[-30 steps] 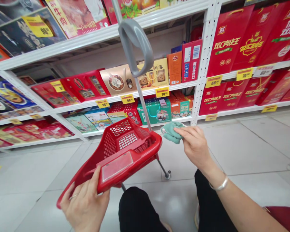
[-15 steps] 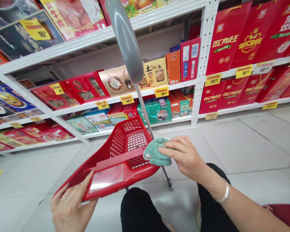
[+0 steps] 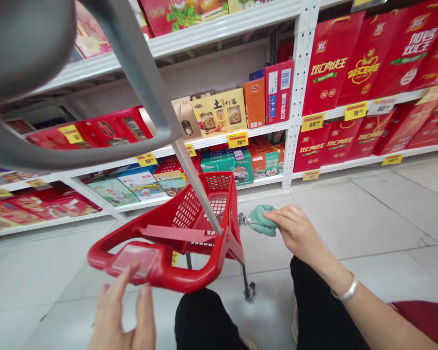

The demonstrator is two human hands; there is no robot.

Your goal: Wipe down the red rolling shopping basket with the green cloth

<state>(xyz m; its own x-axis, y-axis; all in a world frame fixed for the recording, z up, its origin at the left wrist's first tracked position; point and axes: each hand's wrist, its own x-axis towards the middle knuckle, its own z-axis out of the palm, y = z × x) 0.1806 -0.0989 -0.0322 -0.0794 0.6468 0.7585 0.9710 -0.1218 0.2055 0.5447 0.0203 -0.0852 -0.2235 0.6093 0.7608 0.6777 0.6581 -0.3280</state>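
Note:
A red plastic shopping basket (image 3: 190,228) on a metal frame with small wheels (image 3: 248,291) is tilted in front of me. Its grey pull handle (image 3: 29,73) looms large and blurred at the upper left, close to the camera. My left hand (image 3: 126,316) is below the basket's near rim, fingers stretched out and touching its edge, holding nothing. My right hand (image 3: 295,231) is closed on a crumpled green cloth (image 3: 262,219), held just to the right of the basket's side, near the metal frame. A silver bracelet (image 3: 346,291) is on my right wrist.
White store shelving (image 3: 292,97) runs across the back, filled with red gift bags (image 3: 328,63), boxed goods (image 3: 219,112) and yellow price tags (image 3: 237,140). The floor (image 3: 368,218) is pale tile. My knees in black trousers (image 3: 204,321) are at the bottom.
The basket has swung down and leftward, bringing the grey handle close to the camera. My left hand has let go of the rim and opened. My right hand with the cloth moved from the rim to the right side.

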